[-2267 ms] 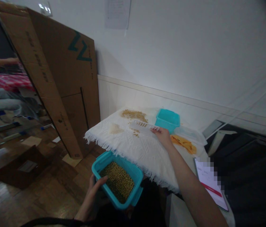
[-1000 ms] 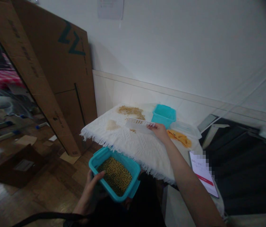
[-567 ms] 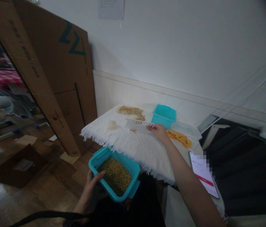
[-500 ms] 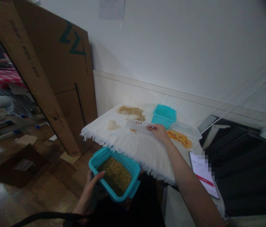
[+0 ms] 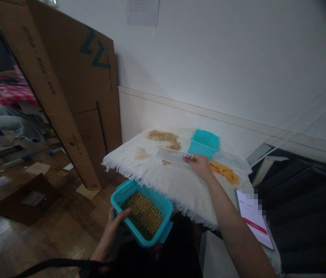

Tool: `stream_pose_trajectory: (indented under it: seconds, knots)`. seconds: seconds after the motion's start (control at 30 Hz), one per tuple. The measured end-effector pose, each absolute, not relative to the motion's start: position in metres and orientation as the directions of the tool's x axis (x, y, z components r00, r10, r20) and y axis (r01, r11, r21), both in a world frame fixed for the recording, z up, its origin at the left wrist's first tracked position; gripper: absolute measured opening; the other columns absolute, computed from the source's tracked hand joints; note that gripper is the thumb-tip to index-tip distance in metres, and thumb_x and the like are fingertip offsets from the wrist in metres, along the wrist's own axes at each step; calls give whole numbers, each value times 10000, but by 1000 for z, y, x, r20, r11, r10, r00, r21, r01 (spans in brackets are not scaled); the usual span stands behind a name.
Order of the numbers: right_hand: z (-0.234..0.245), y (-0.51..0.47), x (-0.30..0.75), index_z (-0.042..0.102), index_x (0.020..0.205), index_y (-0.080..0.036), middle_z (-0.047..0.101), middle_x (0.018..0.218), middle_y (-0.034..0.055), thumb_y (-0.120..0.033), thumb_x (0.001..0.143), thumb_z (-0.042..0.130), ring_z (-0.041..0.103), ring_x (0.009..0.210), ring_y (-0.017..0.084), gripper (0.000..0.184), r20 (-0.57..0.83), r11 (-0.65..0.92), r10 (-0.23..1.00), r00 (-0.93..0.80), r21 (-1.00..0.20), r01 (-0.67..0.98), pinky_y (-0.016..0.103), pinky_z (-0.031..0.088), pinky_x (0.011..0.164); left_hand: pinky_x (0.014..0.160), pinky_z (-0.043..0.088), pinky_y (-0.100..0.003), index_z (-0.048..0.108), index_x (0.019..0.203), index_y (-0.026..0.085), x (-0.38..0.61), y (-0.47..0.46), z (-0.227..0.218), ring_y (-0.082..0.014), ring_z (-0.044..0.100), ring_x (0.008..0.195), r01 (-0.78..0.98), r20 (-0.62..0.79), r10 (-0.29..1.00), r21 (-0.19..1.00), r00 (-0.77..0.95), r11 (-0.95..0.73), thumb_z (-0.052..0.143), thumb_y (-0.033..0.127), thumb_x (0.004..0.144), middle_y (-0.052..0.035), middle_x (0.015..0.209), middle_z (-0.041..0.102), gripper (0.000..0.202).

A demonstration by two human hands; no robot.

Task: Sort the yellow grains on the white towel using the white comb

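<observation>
My left hand (image 5: 107, 235) grips the near left rim of a teal plastic container (image 5: 119, 193), thumb over the edge. Inside it lies a heap of yellowish soybeans (image 5: 145, 216). The container is held just below the fringed edge of a white cloth (image 5: 139, 173). Over that cloth, my right hand (image 5: 200, 165) pinches one end of a whitish plastic strip (image 5: 170, 155) with a row of slots along it. A few loose beans (image 5: 165, 162) lie by its near edge. Behind it, more beans (image 5: 163, 136) are spread on the cloth, with a pale grainy pile (image 5: 140, 153) to the left.
A second teal container (image 5: 205, 143) stands at the back of the table, beside a clear lid (image 5: 232, 160) and an orange cloth (image 5: 223, 172). A tablet (image 5: 255, 220) lies at the right edge. A tall cardboard box (image 5: 93, 85) leans at left. Another person's legs (image 5: 0, 117) show far left.
The whole view has shifted slightly, so everything sits a little further right. Both hands keep their holds, and the strip stays over nearly the same spot of cloth.
</observation>
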State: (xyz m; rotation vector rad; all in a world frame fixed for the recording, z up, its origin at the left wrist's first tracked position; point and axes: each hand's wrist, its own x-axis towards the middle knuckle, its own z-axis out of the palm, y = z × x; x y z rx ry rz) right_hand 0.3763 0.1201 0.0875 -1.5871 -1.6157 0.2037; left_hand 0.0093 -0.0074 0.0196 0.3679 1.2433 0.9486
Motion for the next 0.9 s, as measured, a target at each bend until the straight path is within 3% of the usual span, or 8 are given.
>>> stream_pose_trajectory:
  seconds: [0.13,0.43,0.57,0.9]
  knots:
    - [90,118,378,785,729,-170,659,608,11,-730,773,659,558,603,190,576,423,168,885,196,-681,713,282,371,563,813,629,-526,451,1407,400,11,-9,24,-288,764,939,-410,-616,788,720,-5,560,773,338,840,-74,1212,673,655]
    - [93,117,377,812,768,-157,721,682,42,-620,769,702,600,641,211,476,391,153,899,197,-703,694,286,411,569,815,626,-534,414,1454,407,8,-7,21,-293,773,927,-419,-634,774,700,10,578,810,348,812,-94,1258,682,756]
    - [91,119,379,795,726,-157,690,627,38,-628,772,701,579,613,204,483,414,130,881,230,-679,723,282,391,552,811,632,-529,409,1463,416,8,-8,19,-295,775,935,-417,-624,781,705,20,574,811,349,813,-91,1247,684,767]
    - [88,119,375,812,776,-170,718,683,31,-649,766,702,611,657,209,492,370,175,917,147,-706,687,286,445,596,791,636,-518,410,1471,417,9,-7,22,-307,771,975,-420,-632,775,703,3,574,807,335,814,-91,1240,695,772]
